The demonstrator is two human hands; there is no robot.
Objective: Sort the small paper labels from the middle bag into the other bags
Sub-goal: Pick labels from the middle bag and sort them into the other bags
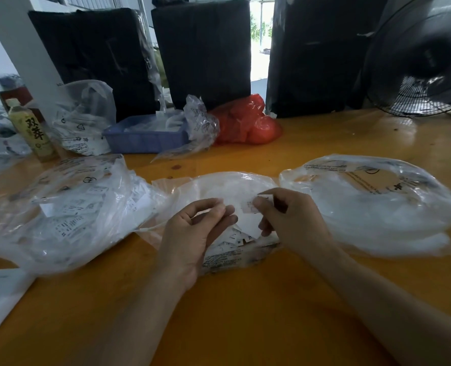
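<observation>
orange wooden counter [245, 313] fills lower frame. middle bag [219, 186] at centre, between left bag [60, 212] and right bag [377, 207]. left hand [192, 233] curled, grip unclear; right hand [290, 220] pinches paper label [248, 207] over middle bag. black bundles [203, 48] along top, fan [425, 62] upper right.

- A green drink bottle [31, 130] stands upright at far left on the wooden table [245, 313].
- A blue tray [145, 137] sits beside a red plastic bag [248, 122].
- A black fan [425, 56] (partly cropped) stands right.
</observation>
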